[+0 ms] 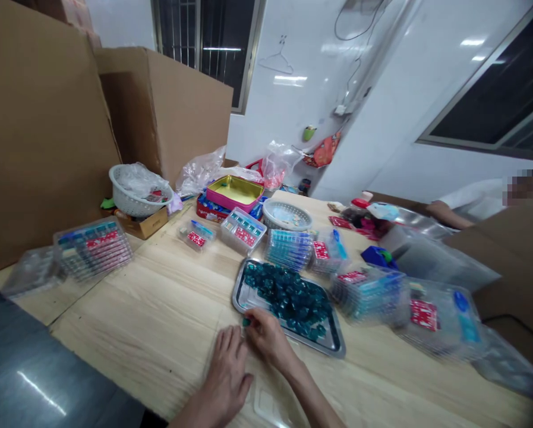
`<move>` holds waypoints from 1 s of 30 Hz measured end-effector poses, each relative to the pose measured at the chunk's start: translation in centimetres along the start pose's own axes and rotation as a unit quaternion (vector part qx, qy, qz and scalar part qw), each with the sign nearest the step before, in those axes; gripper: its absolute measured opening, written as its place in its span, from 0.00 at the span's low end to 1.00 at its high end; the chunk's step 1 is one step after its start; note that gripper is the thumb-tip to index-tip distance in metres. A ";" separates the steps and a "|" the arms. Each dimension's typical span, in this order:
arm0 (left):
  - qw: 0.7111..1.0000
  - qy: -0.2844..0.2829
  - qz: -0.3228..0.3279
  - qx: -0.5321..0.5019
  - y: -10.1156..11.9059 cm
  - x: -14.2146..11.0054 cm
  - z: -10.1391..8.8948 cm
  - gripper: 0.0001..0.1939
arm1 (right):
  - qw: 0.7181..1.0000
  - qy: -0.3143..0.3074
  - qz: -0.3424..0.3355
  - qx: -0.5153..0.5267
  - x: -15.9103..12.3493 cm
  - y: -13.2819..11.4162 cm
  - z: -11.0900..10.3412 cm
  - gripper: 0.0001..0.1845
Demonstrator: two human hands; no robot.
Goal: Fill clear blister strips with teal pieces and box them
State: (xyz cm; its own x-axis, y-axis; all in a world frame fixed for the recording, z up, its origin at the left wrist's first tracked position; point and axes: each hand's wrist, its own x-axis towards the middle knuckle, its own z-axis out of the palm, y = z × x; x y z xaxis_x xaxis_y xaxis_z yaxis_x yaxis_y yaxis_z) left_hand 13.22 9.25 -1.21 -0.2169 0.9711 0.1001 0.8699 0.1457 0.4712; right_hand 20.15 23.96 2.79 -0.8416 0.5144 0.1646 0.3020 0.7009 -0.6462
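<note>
Right hand [268, 339] pinches a small teal piece [246, 321] at the lower left corner of a steel tray [333, 343] heaped with faceted teal pieces [288, 297]; left hand [224, 371] lies just beside, fingers loosely together, empty, over the pale wood table [136, 339].

Bare left hand [224, 374] — bare right hand [268, 339]

Head view: two hands at steel tray, wooden table.

Right hand [268, 339] pinches a small teal piece [246, 321] at the tray's [248, 294] edge, beside heaped teal pieces [286, 297]; left hand [224, 374] just beside; clear plastic packs [368, 294] nearby on the wooden table [128, 333].
</note>
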 end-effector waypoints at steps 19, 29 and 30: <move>0.989 0.088 0.096 0.075 -1.9 0.1 2.1 0.28 | 0.995 0.006 -0.043 -0.084 -0.4 0.1 0.2 0.13; 0.983 0.133 0.104 0.075 -2.0 -0.2 2.5 0.31 | 0.933 0.002 0.092 -0.349 2.1 4.5 -2.8 0.13; 0.985 0.124 0.097 0.071 -2.0 -0.2 2.4 0.32 | 0.934 0.004 0.091 -0.346 2.2 4.5 -2.7 0.13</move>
State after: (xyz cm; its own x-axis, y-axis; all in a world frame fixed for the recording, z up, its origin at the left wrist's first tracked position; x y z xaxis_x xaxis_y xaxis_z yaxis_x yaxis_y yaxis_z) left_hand 12.60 9.17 -4.30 -0.1261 0.9095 0.3962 0.9550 0.0031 0.2967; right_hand 20.87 29.55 2.22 -0.7453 0.6581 0.1064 0.6595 0.7512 -0.0272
